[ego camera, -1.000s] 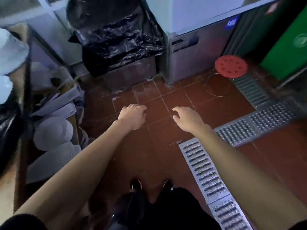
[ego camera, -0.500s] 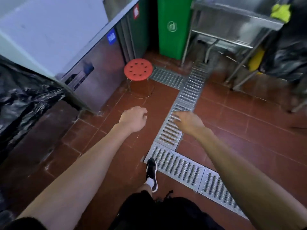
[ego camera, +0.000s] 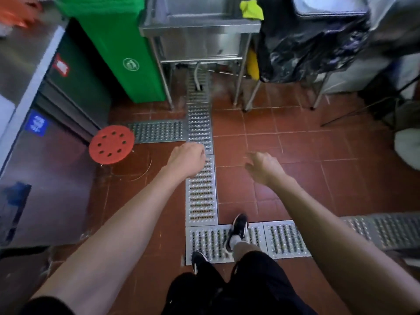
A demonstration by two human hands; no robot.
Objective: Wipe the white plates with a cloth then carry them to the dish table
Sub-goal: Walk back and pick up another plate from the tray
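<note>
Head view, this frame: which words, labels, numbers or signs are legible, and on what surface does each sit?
No text reads clearly.
Round white emblem on the tall green plastic bin: a symbol, no legible words.
Red label on the dark cabinet door: blurred.
Blue label on the stainless steel cabinet: white characters, too blurred to read.

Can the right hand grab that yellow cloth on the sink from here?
Probably not yet. The right hand hangs empty over the floor, and the yellow cloth sits up on the sink rim well ahead. Nothing blocks the way; the person likely needs to step closer.
</note>
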